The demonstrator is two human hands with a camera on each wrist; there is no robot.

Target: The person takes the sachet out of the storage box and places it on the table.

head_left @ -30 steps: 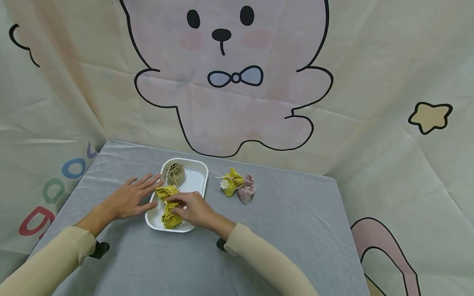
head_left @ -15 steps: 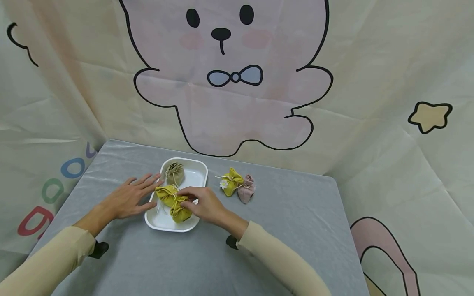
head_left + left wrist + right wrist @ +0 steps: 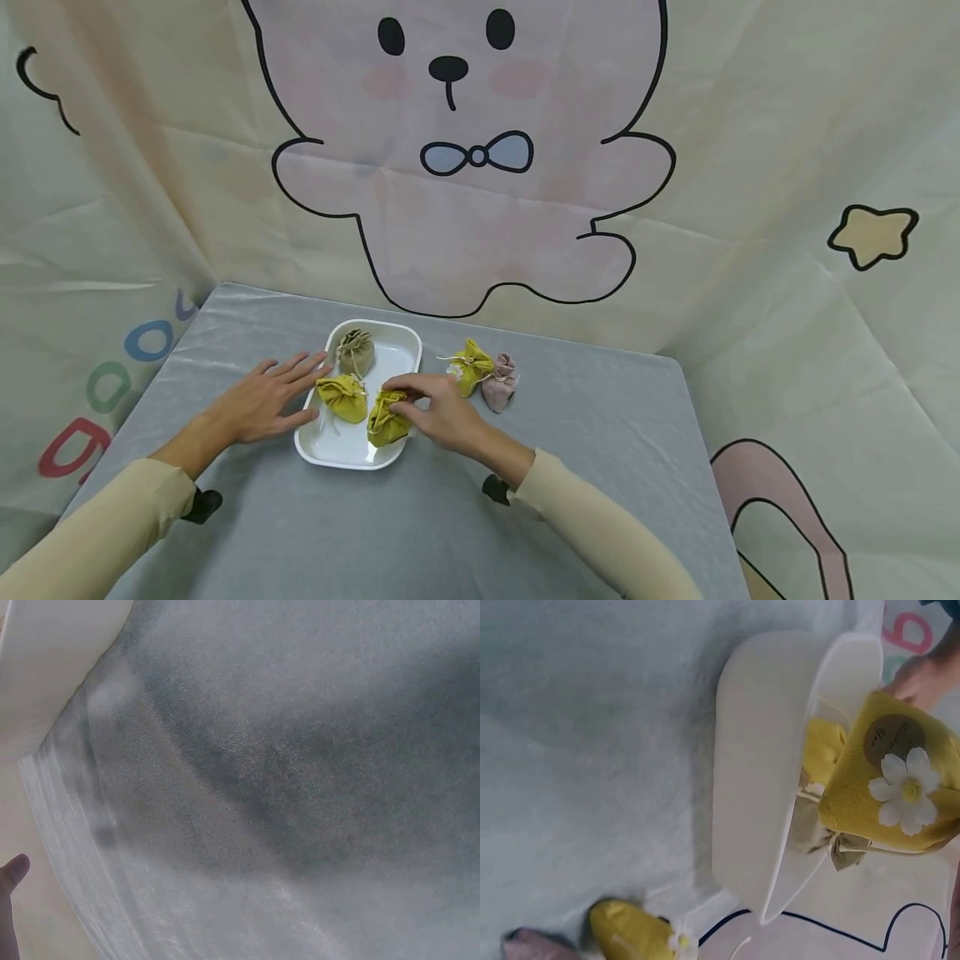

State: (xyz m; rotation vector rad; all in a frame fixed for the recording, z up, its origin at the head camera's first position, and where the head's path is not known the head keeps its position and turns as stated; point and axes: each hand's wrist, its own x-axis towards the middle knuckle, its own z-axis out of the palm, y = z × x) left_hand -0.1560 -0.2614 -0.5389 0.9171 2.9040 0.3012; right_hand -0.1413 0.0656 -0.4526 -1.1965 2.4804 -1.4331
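Note:
My right hand (image 3: 442,417) pinches the gathered top of a yellow drawstring pouch (image 3: 386,423) over the right side of the white tray (image 3: 393,350). A white flower and a round brown label show on this held pouch (image 3: 855,787) in the right wrist view, where it overlaps the tray's rim. Another yellow drawstring pouch (image 3: 343,400) lies in the tray, with an olive drawstring pouch (image 3: 356,353) behind it. Fingers spread, my left hand (image 3: 270,404) rests at the tray's left edge. Just the thumb tip (image 3: 15,871) appears in the left wrist view.
To the right of the tray, a yellow pouch with a flower (image 3: 471,367) and a dusty pink pouch (image 3: 500,385) lie side by side. A grey cloth (image 3: 585,467) covers the table. Behind it hangs a curtain (image 3: 480,250) printed with a bear.
My right hand has moved right with the yellow pouch, from the tray's near left part to its right edge, parting it from the other yellow pouch. My left hand stays put.

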